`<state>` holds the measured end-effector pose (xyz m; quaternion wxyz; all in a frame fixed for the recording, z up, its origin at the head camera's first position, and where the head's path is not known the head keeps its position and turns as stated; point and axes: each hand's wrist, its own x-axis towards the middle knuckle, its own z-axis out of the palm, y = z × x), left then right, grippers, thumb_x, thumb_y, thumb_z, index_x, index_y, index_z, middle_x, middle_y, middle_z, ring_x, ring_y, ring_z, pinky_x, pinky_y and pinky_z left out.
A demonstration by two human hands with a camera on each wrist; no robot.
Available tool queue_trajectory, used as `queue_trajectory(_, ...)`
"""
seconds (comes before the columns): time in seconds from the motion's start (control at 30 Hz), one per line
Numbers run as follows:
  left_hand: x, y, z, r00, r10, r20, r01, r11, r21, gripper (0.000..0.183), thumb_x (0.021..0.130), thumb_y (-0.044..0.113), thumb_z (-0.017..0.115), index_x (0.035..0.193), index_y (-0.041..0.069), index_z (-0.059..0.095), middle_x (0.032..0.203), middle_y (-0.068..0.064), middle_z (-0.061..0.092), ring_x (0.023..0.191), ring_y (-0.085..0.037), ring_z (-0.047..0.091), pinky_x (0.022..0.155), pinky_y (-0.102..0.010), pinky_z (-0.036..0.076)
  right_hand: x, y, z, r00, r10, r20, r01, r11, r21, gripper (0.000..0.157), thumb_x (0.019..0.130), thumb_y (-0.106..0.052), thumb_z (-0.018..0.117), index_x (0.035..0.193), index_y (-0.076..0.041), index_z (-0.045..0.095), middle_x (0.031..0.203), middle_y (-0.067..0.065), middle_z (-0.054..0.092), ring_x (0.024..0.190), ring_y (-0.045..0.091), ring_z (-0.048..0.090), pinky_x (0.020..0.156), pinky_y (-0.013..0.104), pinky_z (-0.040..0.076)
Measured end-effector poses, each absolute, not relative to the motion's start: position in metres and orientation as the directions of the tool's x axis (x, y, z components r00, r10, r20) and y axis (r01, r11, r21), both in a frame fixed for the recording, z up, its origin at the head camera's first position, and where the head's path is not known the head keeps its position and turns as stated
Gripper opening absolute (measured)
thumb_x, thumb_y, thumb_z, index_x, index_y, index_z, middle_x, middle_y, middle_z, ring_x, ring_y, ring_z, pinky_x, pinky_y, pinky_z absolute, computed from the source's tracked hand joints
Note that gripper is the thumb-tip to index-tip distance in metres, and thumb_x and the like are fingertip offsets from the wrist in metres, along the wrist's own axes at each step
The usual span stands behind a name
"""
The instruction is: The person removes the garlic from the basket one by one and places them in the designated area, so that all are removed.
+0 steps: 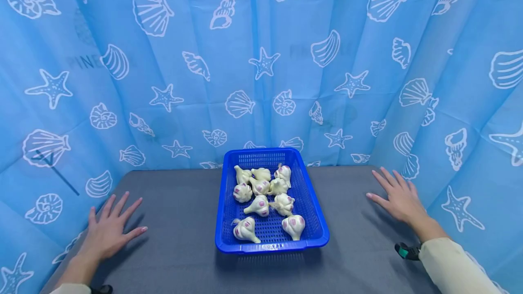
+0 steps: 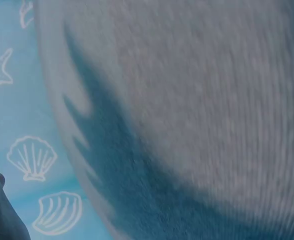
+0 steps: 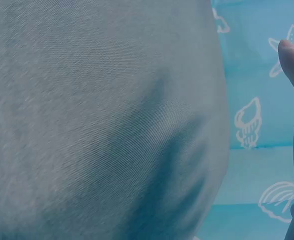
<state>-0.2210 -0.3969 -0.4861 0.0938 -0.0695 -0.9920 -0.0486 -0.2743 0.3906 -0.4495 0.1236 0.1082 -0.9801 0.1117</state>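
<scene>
A blue plastic basket stands at the middle of the grey table, with several garlic bulbs lying loose inside it. The bulbs are white with purple patches. To the left of the basket, my left hand is spread palm down over the table, holding nothing. My right hand is likewise spread at the right side, also with nothing in it. Both hands are apart from the basket and cast shadows on the table. In the wrist views only part of each hand shows at the outer edge.
A grey cloth-covered table extends on both sides of the basket. Behind it and at the sides hangs a blue curtain printed with white shells and starfish. The basket's far end is close to the curtain. Dark wrist straps show at the sleeves.
</scene>
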Motion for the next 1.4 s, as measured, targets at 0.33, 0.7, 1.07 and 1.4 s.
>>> queue_trajectory(0.33, -0.220, -0.376, -0.477, -0.949, 0.139, 0.283, 0.204, 0.955, 0.214, 0.084, 0.086, 0.059, 0.062, 0.154, 0.021, 0.029, 0.155, -0.025, 0.019, 0.139, -0.051, 0.006, 0.102, -0.072, -0.014, -0.285, 0.379, -0.436, -0.930, -0.193, 0.313, -0.270, 0.936, -0.225, 0.076, 0.094, -0.051, 0.056, 0.152, -0.009, 0.030, 0.153, 0.026, 0.026, 0.138, 0.051, 0.016, 0.101, 0.074, 0.011)
queue_trajectory(0.7, -0.218, -0.337, -0.463, -0.930, 0.113, 0.351, 0.306, 0.768, 0.563, 0.066, 0.095, 0.033, 0.062, 0.151, 0.013, 0.035, 0.153, -0.025, 0.027, 0.135, -0.054, 0.021, 0.094, -0.078, 0.020, -0.297, 0.361, -0.423, -0.895, -0.210, 0.393, -0.318, 0.919, -0.233, 0.066, 0.092, -0.042, 0.064, 0.144, -0.005, 0.045, 0.145, 0.027, 0.040, 0.130, 0.050, 0.034, 0.100, 0.069, 0.024)
queue_trajectory(1.07, -0.217, -0.290, -0.452, -0.871, 0.102, 0.481, 0.454, 0.544, 0.706, 0.044, 0.099, 0.011, 0.056, 0.142, 0.007, 0.047, 0.135, -0.012, 0.052, 0.118, -0.017, 0.054, 0.089, -0.011, 0.042, -0.311, 0.338, -0.415, -0.854, -0.160, 0.494, -0.329, 0.903, -0.277, 0.050, 0.090, -0.029, 0.071, 0.129, -0.001, 0.058, 0.129, 0.025, 0.056, 0.119, 0.045, 0.048, 0.097, 0.063, 0.036)
queue_trajectory(1.4, -0.213, -0.249, -0.450, -0.868, 0.060, 0.494, 0.479, 0.369, 0.797, 0.033, 0.098, 0.006, 0.056, 0.131, 0.001, 0.055, 0.124, -0.012, 0.060, 0.112, -0.026, 0.060, 0.086, -0.016, 0.047, -0.328, 0.306, -0.406, -0.861, -0.089, 0.501, -0.296, 0.889, -0.350, 0.042, 0.093, -0.025, 0.068, 0.126, -0.002, 0.060, 0.125, 0.023, 0.059, 0.108, 0.040, 0.057, 0.090, 0.060, 0.044)
